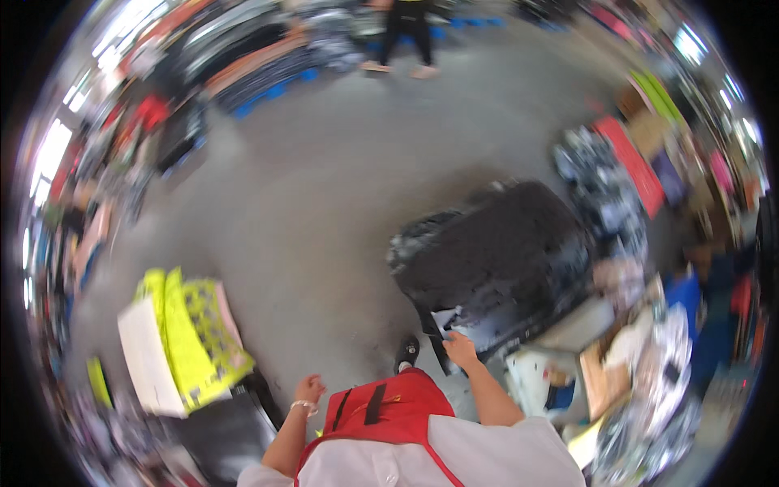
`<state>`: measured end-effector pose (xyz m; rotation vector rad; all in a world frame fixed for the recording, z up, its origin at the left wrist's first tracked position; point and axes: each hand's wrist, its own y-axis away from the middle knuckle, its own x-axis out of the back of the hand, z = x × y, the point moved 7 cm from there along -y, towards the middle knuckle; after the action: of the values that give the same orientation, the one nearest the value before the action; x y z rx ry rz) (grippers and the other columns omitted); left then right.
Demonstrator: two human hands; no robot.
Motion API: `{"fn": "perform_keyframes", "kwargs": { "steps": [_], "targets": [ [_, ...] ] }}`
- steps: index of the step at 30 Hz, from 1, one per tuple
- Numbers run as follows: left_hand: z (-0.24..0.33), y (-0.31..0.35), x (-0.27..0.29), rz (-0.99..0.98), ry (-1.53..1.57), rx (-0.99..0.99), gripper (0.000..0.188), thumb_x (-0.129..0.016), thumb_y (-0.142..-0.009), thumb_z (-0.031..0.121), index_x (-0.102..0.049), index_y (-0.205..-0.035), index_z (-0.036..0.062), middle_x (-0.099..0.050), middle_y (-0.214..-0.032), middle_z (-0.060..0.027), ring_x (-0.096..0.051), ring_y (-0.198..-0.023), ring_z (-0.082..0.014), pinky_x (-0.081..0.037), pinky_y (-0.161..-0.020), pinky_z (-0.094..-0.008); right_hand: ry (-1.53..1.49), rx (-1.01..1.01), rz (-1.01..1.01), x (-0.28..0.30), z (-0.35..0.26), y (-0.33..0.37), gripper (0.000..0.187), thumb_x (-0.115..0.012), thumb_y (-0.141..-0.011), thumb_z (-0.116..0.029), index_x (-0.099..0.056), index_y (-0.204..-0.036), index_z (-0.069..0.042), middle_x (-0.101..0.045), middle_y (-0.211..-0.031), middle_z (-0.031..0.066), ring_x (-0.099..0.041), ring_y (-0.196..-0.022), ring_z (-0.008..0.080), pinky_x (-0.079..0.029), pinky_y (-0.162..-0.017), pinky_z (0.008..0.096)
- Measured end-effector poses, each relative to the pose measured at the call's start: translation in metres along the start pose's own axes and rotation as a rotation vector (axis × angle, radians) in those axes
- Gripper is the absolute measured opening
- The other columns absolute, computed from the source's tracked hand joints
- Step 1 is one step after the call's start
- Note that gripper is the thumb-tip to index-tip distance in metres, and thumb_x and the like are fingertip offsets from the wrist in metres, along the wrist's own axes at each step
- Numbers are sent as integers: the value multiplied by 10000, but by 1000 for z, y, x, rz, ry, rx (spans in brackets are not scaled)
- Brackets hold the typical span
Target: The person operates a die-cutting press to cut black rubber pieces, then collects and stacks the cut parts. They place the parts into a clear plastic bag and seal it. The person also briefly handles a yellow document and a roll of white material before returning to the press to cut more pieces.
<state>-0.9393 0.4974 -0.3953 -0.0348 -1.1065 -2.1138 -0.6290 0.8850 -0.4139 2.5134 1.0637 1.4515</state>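
My left hand [310,388], with a pale bracelet at its wrist, hangs beside the red apron [389,408]. Its fingers are loosely bent and apart, with nothing seen in them. My right hand [461,349] is at the near left corner of a stack of black sheets [503,252] on the right. Its fingers are curled together by the stack's edge, close to a small white piece [445,317]. Blur hides what they grip, if anything. A dark flap hangs at that corner.
Bright yellow pieces [199,341] and a white board [148,357] lie at the left on a black surface [223,438]. Clear plastic bundles [604,187], a red panel [633,166] and cartons line the right. Another person's legs [408,36] stand at the far side of the grey floor [308,162].
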Motion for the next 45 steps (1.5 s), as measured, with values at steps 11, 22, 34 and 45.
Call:
{"fn": "perform_keyframes", "kwargs": {
  "steps": [11,22,34,45],
  "targets": [
    [-166,211,42,294,-253,97,305,-491,-892,325,-641,-1076,133,-677,-962,-171,-631,-921,-382,-505,-805,-455,89,361,-667,-133,-140,97,393,-653,-815,-232,-622,-1098,38,-687,-808,156,-662,-706,228,-515,-669,336],
    [-323,286,72,728,248,298,255,-523,-878,304,-662,-1015,141,-678,-883,-182,-647,-848,-399,-517,-771,-486,673,695,-923,-252,-331,208,459,-641,-817,-338,-627,-1164,-39,-680,-1007,198,-649,-962,338,-501,-849,397],
    [-425,288,139,771,451,525,279,-547,-871,275,-667,-1067,117,-691,-865,-163,-671,-815,-340,-528,-768,-412,811,948,-1195,-427,-424,254,566,-610,-875,-404,-525,-1274,-13,-599,-1158,270,-574,-1083,409,-471,-916,439],
    [-660,200,209,990,787,931,332,-507,-875,187,-606,-1173,77,-653,-1056,-223,-631,-973,-379,-487,-886,-447,1098,575,-1181,-401,-390,255,722,-583,-850,-550,-435,-1368,-69,-583,-1201,248,-580,-1049,421,-470,-875,468]
  ]
}}
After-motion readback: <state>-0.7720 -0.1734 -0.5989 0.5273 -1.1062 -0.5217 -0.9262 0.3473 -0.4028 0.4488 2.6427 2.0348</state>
